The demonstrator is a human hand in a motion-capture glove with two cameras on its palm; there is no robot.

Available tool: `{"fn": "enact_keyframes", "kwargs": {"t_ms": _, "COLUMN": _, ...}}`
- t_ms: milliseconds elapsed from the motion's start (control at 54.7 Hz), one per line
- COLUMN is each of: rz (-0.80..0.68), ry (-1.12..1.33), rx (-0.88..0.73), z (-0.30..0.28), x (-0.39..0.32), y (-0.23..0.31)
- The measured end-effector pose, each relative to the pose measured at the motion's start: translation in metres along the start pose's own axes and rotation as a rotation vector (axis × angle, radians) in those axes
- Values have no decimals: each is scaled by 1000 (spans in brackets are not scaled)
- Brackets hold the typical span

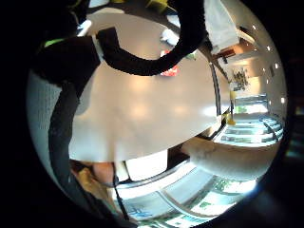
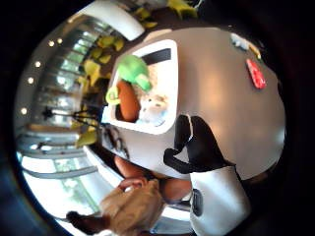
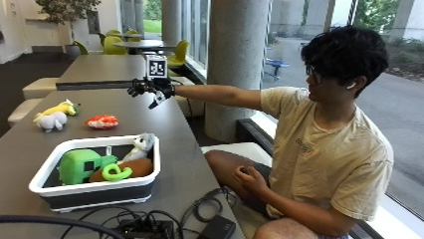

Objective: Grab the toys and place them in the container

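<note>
Bin (image 3: 147, 186): holds 3 toys. Left on table (image 3: 172, 129): red toy (image 3: 102, 121), white-yellow toy (image 3: 54, 117). Right hand (image 3: 151, 88): raised above the far table, fingers relaxed, empty. Risk: reaching across may snag cables (image 3: 159, 219) or nudge the bin.

Toys (image 3: 109, 167) in container (image 3: 93, 191) on table (image 3: 179, 149)
</note>
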State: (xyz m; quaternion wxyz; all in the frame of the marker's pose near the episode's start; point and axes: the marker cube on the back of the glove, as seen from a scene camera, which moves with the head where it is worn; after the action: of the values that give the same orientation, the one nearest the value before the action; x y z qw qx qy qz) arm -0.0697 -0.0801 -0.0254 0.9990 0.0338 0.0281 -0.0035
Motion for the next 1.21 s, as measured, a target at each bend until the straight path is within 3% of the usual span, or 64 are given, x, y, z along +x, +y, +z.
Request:
{"fn": "enact_keyframes", "kwargs": {"t_ms": 73, "rz": 5, "ry": -87, "rx": -8, "z": 15, "x": 11, "y": 8}}
{"fn": "enact_keyframes", "kwargs": {"t_ms": 183, "rz": 73, "ry": -15, "rx": -54, "z": 34, "x": 37, "y": 25}}
{"fn": "enact_keyframes", "kwargs": {"t_ms": 292, "rz": -61, "ry": -40, "rx": -50, "z": 28, "x": -24, "y": 25}}
{"fn": "enact_keyframes", "kwargs": {"t_ms": 457, "rz": -76, "ry": -16, "rx": -49, "z": 31, "x": -5, "y": 37}}
{"fn": "enact_keyframes", "kwargs": {"t_ms": 969, "rz": 19, "ry": -11, "rx": -65, "z": 48, "x": 37, "y": 62}}
{"fn": "enact_keyframes", "kwargs": {"t_ms": 1078, "rz": 27, "ry": -130, "rx": -58, "z": 52, "x": 33, "y": 64}}
{"fn": "enact_keyframes", "kwargs": {"t_ms": 1206, "rz": 56, "ry": -59, "rx": -52, "z": 52, "x": 46, "y": 67}}
